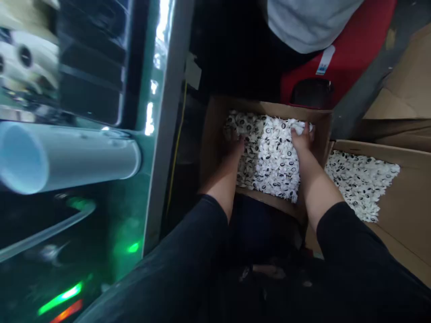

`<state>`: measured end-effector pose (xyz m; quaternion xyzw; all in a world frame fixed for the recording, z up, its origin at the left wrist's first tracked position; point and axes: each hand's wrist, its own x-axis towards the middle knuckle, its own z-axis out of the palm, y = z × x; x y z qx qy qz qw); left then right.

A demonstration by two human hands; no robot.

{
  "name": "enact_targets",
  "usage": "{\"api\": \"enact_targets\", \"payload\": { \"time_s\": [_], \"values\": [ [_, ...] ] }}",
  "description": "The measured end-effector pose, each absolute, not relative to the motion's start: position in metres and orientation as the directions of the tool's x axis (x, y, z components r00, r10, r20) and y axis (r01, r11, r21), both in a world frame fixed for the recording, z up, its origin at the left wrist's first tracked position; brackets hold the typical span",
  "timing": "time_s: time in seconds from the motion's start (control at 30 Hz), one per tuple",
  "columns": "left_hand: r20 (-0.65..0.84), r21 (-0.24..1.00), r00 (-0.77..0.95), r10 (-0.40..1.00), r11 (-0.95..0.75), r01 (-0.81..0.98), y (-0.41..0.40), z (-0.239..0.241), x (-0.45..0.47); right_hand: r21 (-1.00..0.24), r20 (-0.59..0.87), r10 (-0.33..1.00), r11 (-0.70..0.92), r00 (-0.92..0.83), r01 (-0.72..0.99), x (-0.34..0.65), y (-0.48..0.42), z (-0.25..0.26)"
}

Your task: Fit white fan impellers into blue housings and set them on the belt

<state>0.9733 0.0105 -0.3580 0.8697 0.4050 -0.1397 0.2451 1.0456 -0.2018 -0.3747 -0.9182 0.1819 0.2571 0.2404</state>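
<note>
Stretching across the green bench [129,220] at the far left is a white tube [89,157], its open end facing left; a dark panel [90,85] sits just above it in view, and a pale hose [50,229] and a green light [62,298] show below, all blurred. Right of the bench's metal edge [164,121] runs a yellow cable [177,143]. Next comes the box [264,106], with the left hand [237,141] reaching into its shaded left side, at the pieces [274,157]; blur and shadow hide the fingertips, so I cannot tell whether it grips any. Those pieces, white with black round marks, lie heaped inside the box. At the heap's upper right, the right hand [303,137] has thumb and fingers bent about some of them, though I cannot tell if it is closed. Beyond sits a person in a grey shirt [310,22], beside a red surface [360,49]. Farther right, a second box [411,197] holds similar pieces, near more cardboard [409,85].
</note>
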Motion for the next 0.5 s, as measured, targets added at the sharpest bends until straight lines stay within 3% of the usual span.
{"api": "enact_targets", "payload": {
  "time_s": [0.17, 0.33, 0.5],
  "values": [
    [-0.488, 0.340, 0.595, 0.639, -0.489, 0.803, 0.001, -0.382, 0.988, -0.285, -0.577, -0.098, -0.906, 0.811, -0.313, 1.041, -0.186, -0.378],
    [-0.647, 0.438, 0.614, 0.452, -0.439, 0.785, -0.035, -0.391, 0.964, -0.324, -0.664, 0.067, -0.924, 0.745, -0.206, 1.005, -0.184, -0.376],
    [-0.694, 0.415, 0.580, 0.427, -0.421, 0.807, -0.048, -0.403, 0.940, -0.282, -0.720, 0.043, -0.930, 0.693, -0.235, 0.989, -0.184, -0.385]
  ]
}}
